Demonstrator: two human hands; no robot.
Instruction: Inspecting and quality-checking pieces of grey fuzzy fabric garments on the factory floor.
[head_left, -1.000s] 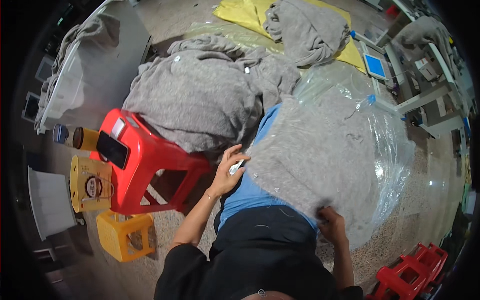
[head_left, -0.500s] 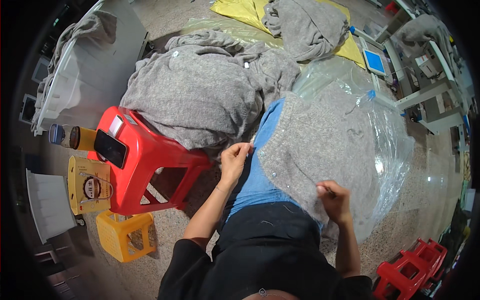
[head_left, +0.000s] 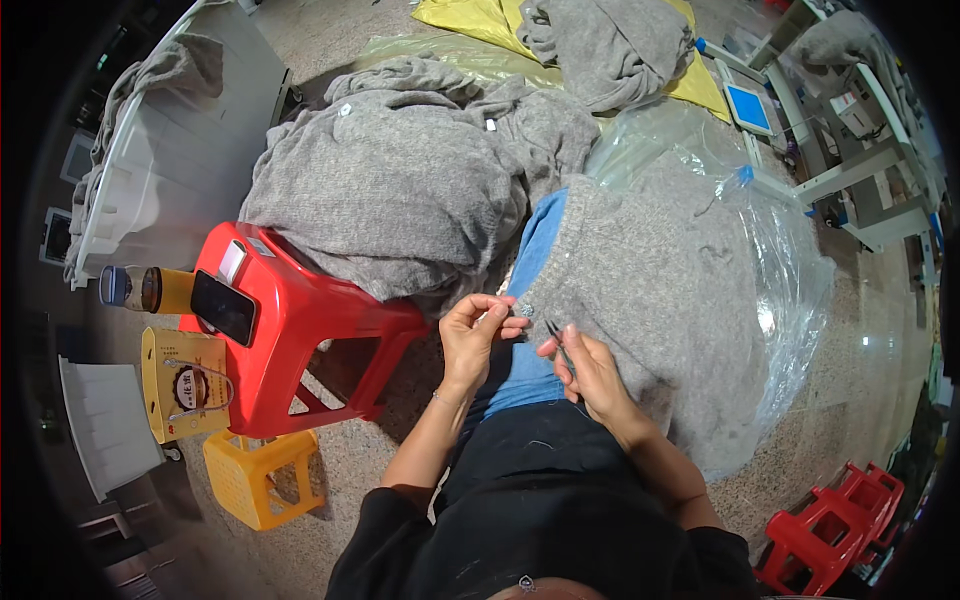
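A grey knitted cardigan (head_left: 660, 270) is spread across my lap and the blue denim on my legs. My left hand (head_left: 472, 342) is closed in a pinch at its front edge, right beside a small shiny button (head_left: 527, 311). Whether a thread is also between those fingertips is too small to tell. In my right hand (head_left: 597, 385) are small dark thread snips (head_left: 556, 334), their pointed blades directed up toward the button. The snips' tips are close to the left fingertips, and the right fingers partly hide their handles.
A big heap of grey knitwear (head_left: 390, 180) lies ahead, with another pile (head_left: 605, 50) on yellow sheeting. At left a red stool (head_left: 290, 320) bears a phone (head_left: 222, 307); a yellow stool (head_left: 262, 480) stands below. Clear plastic (head_left: 795, 300) lies under the cardigan's right side. Red stools (head_left: 830, 530) stand lower right.
My right hand has come in from the right to beside my left hand, and the snips now show in it. My left hand has shifted slightly right and down, at the button.
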